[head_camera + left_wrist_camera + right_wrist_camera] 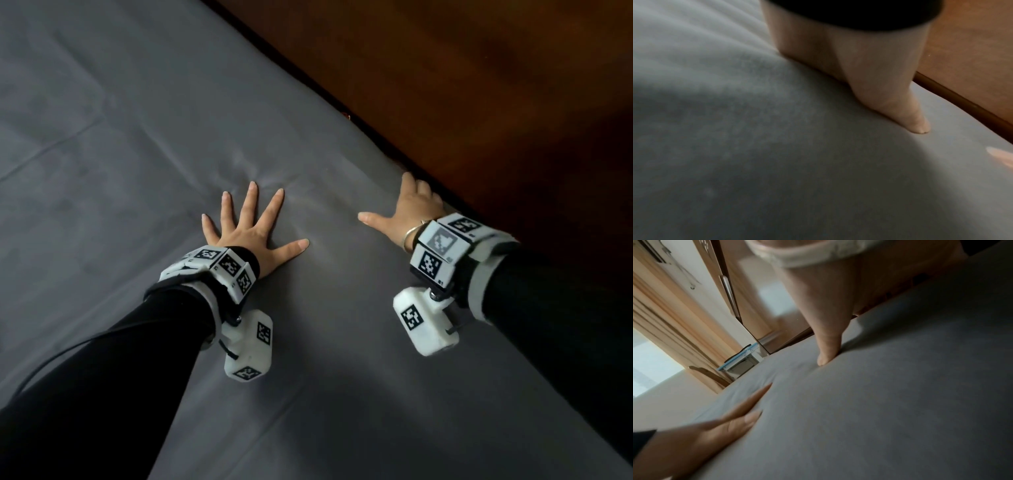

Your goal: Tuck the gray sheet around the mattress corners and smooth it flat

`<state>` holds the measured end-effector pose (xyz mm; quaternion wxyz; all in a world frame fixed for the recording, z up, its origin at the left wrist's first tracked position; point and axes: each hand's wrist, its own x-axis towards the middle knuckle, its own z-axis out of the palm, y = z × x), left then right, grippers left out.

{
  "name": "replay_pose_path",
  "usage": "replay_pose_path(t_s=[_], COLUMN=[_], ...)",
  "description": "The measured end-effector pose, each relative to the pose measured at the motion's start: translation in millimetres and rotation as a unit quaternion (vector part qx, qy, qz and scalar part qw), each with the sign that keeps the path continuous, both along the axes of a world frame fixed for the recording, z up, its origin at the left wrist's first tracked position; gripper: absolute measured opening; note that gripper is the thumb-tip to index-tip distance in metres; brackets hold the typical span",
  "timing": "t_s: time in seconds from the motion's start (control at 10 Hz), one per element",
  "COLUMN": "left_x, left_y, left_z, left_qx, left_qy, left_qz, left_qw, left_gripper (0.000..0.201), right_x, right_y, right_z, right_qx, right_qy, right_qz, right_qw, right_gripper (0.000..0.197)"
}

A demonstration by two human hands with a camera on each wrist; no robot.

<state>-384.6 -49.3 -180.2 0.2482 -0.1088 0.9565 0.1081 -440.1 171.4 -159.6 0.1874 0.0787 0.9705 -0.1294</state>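
Note:
The gray sheet (137, 137) covers the mattress top, with light creases at the left and small wrinkles fanning out ahead of my hands. My left hand (253, 219) lies flat on it with its fingers spread wide. Its thumb (890, 97) presses into the sheet (756, 146). My right hand (407, 209) rests at the mattress's right edge with the thumb (828, 345) stretched out on the sheet (879, 402). Its fingers reach over the edge and their tips are hidden. The left hand (725, 426) also shows low in the right wrist view.
Dark wooden flooring (479, 85) runs along the mattress's right edge. Beyond the bed stand a wardrobe door (729, 288), beige curtains (674, 321), a small white stand (744, 360) and a chair back (711, 376).

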Motion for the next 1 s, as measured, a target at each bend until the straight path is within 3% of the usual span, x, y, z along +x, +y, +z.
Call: replay_pose_path(t_s=[0.2,0.3,0.4,0.7,0.8,1.0], left_x=[6.3,17.6,26.4,27.6,32.7,46.8], left_y=[16.9,44.8,68.7,77.9,81.3,86.9], left_z=[14.9,18.6,13.6,14.0,18.7,45.2], left_qx=[-0.014,0.006,0.008,0.003,0.017,0.070], left_qy=[0.004,0.003,-0.015,-0.015,-0.012,0.110], left_qz=[-0.019,-0.099,-0.150,-0.121,-0.091,-0.004], left_qw=[1.000,0.995,0.989,0.993,0.996,0.991], left_gripper=[0.084,0.088,0.096,0.100,0.097,0.059], right_x=[49.8,55.5,53.4,70.5,83.8,114.1], right_y=[25.2,37.7,57.9,101.9,109.7,112.2], right_z=[-3.5,-2.2,0.2,8.3,9.5,35.4], right_qx=[0.039,0.031,0.006,0.008,0.011,0.006], right_qy=[-0.015,-0.012,-0.011,-0.094,-0.100,0.027], right_qz=[0.067,0.069,0.008,-0.102,-0.113,-0.059], right_qw=[0.997,0.997,1.000,0.990,0.988,0.998], right_gripper=[0.096,0.103,0.116,0.119,0.110,0.064])
